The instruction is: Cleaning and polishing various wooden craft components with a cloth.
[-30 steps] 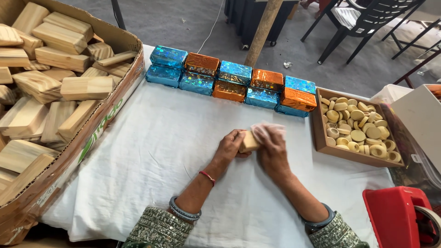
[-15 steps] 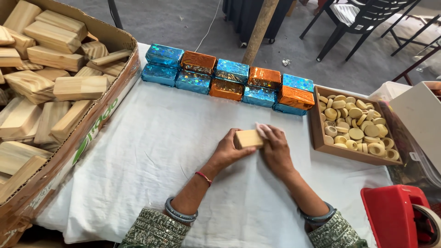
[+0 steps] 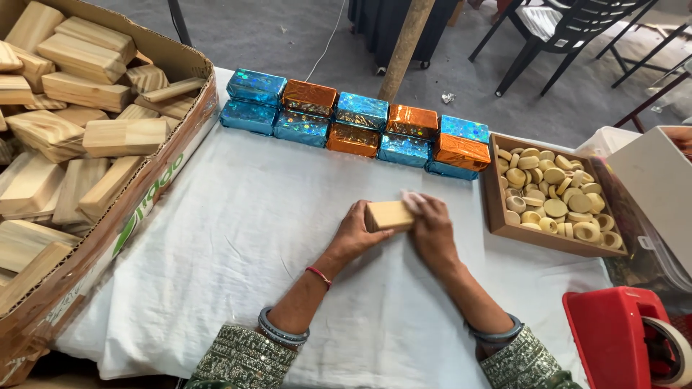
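Two hands, left hand (image 3: 353,234) and right hand (image 3: 432,227), were closed, fingers curled, around one wooden block (image 3: 389,215) on the cloth-covered bench (image 3: 238,216).

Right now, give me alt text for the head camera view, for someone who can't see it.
Two hands, left hand and right hand, hold a small wooden block over a white cloth, between a cardboard box of wooden blocks, foil-wrapped blocks and a tray of wooden rings.
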